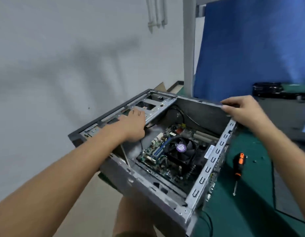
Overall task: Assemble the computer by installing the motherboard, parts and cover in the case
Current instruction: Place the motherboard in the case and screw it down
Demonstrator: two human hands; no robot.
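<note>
Grey steel fills my view: the open grey metal computer case [148, 182] sits askew at the edge of the green-matted workbench [251, 211], its left side overhanging the floor. Inside, the green motherboard [158, 156] lies on the case floor, and a black cooling fan with a purple sticker [181, 149] is mounted on it. Just right of the case, a black-and-orange screwdriver [238, 168] lies on the mat, not touching the case wall. Farther in, my left hand [133, 123] rests on the silver drive-bay bracket [158, 106] on the case's left side, fingers laid over the metal. I cannot tell whether the thumb hooks beneath. My right hand [242, 111] grips the top rim of the far wall, thumb and curled fingers pinching the edge. Beyond, a blue fabric panel [251, 48] stands beside a pale wall [62, 48].
</note>
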